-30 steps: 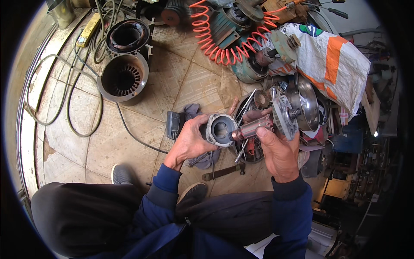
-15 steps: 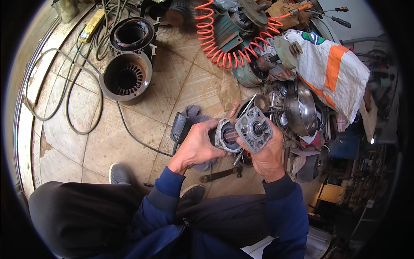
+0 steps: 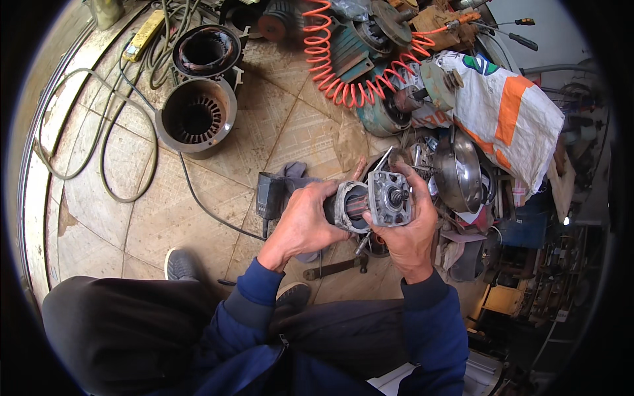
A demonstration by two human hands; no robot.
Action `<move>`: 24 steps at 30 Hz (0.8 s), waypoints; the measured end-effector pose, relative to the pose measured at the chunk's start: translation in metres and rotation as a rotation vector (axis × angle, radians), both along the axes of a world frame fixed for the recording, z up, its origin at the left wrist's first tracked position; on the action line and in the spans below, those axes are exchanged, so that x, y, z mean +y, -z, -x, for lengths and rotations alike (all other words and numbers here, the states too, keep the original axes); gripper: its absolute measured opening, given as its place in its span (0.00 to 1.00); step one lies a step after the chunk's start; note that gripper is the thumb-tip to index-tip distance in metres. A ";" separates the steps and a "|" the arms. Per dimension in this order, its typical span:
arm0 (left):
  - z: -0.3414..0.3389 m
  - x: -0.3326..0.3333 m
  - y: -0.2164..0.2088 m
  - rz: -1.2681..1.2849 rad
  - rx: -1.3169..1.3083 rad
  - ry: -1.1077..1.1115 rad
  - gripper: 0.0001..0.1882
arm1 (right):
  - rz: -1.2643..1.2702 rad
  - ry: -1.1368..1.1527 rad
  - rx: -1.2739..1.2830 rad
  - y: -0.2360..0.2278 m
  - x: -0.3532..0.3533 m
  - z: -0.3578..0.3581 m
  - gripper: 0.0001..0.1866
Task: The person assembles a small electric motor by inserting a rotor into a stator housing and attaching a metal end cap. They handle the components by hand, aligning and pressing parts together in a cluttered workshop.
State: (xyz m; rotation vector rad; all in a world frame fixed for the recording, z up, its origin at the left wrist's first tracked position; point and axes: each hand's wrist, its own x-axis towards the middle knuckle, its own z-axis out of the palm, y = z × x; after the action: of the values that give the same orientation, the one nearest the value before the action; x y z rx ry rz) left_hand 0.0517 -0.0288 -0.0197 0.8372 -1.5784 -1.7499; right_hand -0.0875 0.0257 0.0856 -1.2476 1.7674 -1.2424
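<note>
With its fingers wrapped round it, my left hand (image 3: 304, 218) grips a power tool's round motor housing (image 3: 345, 203). Its grey open end faces right. A motor armature (image 3: 358, 206) sits partly inside this opening. On the armature's outer end is a square cast-metal cover (image 3: 389, 198) with a toothed shaft in its middle. My right hand (image 3: 411, 239) clasps the cover, thumb below and fingers at the upper right edge. A gap separates cover from housing. Left of my left hand a black block-shaped part (image 3: 270, 195) with a cord shows; its join to the housing is hidden.
A hammer (image 3: 335, 267) lies below the tool. Two motor stators (image 3: 197, 145) stand on the tiled floor at upper left, near looped cables (image 3: 105, 142). Farther right are a coiled orange hose (image 3: 319, 56), a metal bowl (image 3: 457, 173) and a white sack (image 3: 496, 119).
The cover has turned so that its face points more to the right. My right fingers have shifted up along its edge. My left hand keeps its hold on the housing.
</note>
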 end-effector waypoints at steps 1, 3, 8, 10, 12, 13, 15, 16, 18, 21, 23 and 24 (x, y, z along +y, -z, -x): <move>0.000 0.000 0.002 0.046 -0.012 -0.018 0.36 | -0.050 -0.034 0.012 0.000 0.000 0.004 0.38; 0.000 0.001 0.006 0.136 -0.036 -0.054 0.36 | -0.152 -0.102 0.036 0.000 0.003 0.017 0.39; -0.005 -0.001 0.001 0.166 -0.037 -0.118 0.36 | -0.186 -0.124 -0.027 0.000 0.009 0.028 0.41; -0.007 -0.002 0.001 0.202 -0.078 -0.122 0.35 | -0.226 -0.172 0.024 0.000 0.011 0.035 0.41; -0.008 -0.002 -0.002 0.208 -0.124 -0.117 0.35 | -0.233 -0.203 0.071 -0.004 0.011 0.035 0.44; -0.008 -0.002 -0.001 0.210 -0.118 -0.123 0.35 | -0.213 -0.217 0.104 -0.008 0.010 0.032 0.44; -0.005 0.000 0.000 0.216 -0.101 -0.129 0.35 | -0.213 -0.247 0.199 -0.008 0.010 0.033 0.43; -0.004 0.000 0.000 0.227 -0.079 -0.131 0.35 | -0.232 -0.264 0.261 -0.003 0.013 0.037 0.42; -0.004 0.002 0.001 0.246 -0.041 -0.140 0.34 | -0.257 -0.294 0.419 -0.003 0.013 0.037 0.39; -0.001 0.003 0.003 0.282 -0.071 -0.163 0.34 | -0.241 -0.346 0.664 -0.017 0.006 0.030 0.37; 0.000 0.004 0.000 0.300 -0.091 -0.168 0.34 | -0.251 -0.336 0.588 -0.012 0.009 0.033 0.37; 0.000 0.005 -0.003 0.305 -0.106 -0.167 0.34 | -0.255 -0.332 0.550 -0.010 0.011 0.034 0.37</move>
State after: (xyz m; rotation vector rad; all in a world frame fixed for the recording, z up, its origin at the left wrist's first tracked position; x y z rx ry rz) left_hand 0.0522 -0.0243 -0.0170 0.8913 -1.7355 -1.3253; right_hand -0.1211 0.0365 0.0951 -1.7468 1.9006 -0.4916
